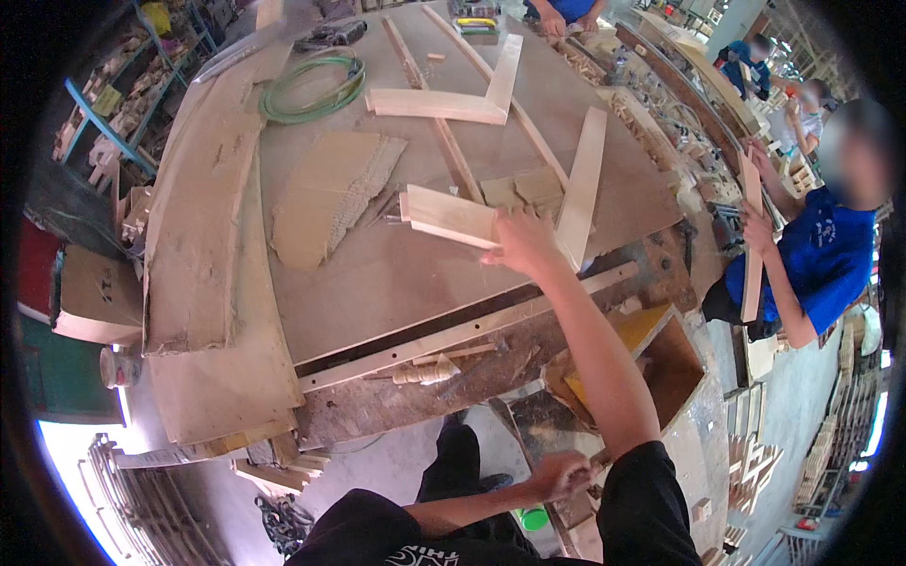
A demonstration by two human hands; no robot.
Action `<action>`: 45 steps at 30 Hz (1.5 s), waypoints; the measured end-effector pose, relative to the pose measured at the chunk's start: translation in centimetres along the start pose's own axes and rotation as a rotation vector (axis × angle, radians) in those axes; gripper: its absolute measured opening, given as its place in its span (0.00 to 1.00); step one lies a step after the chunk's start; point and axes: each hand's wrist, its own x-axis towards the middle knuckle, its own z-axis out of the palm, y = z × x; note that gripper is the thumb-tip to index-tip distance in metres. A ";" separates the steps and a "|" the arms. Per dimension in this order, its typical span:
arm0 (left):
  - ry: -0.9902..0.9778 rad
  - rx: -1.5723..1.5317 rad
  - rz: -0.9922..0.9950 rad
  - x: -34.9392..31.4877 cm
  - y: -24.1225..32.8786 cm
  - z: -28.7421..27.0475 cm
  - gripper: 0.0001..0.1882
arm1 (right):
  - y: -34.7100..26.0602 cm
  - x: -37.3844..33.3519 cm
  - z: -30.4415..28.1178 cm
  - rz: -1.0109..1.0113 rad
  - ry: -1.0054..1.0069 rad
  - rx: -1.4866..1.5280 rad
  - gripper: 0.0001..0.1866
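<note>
My right hand (pixel 524 243) reaches over the worktable (pixel 387 292) and is closed on the end of a pale wooden board (pixel 448 215). A longer board (pixel 582 184) slants away from just beside that hand; together they form an L, though my hand hides part of the corner. Farther back lies a similar L-shaped wooden piece (pixel 439 106). My left hand (pixel 562 474) is low in front of me with its fingers curled, close to the side bench. What it holds, if anything, I cannot make out.
Torn cardboard (pixel 330 193), a coiled green hose (pixel 313 87) and two long wooden strips (pixel 425 99) lie on the table. An open yellow-edged box (pixel 675 363) sits under my right forearm. At right, a person in blue (pixel 816 250) holds a board (pixel 750 236).
</note>
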 end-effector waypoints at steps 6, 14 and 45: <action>0.449 0.116 -0.001 2.8 1.4 -8.1 0.09 | 2.7 -2.3 -4.2 -0.076 0.044 0.250 0.36; 0.573 0.683 0.452 9.0 14.0 -14.6 0.39 | 10.8 -25.5 -21.8 -0.098 0.305 1.087 0.31; -0.730 0.971 0.847 -10.7 2.6 21.3 0.37 | -7.7 -84.4 5.5 1.843 0.983 -0.065 0.69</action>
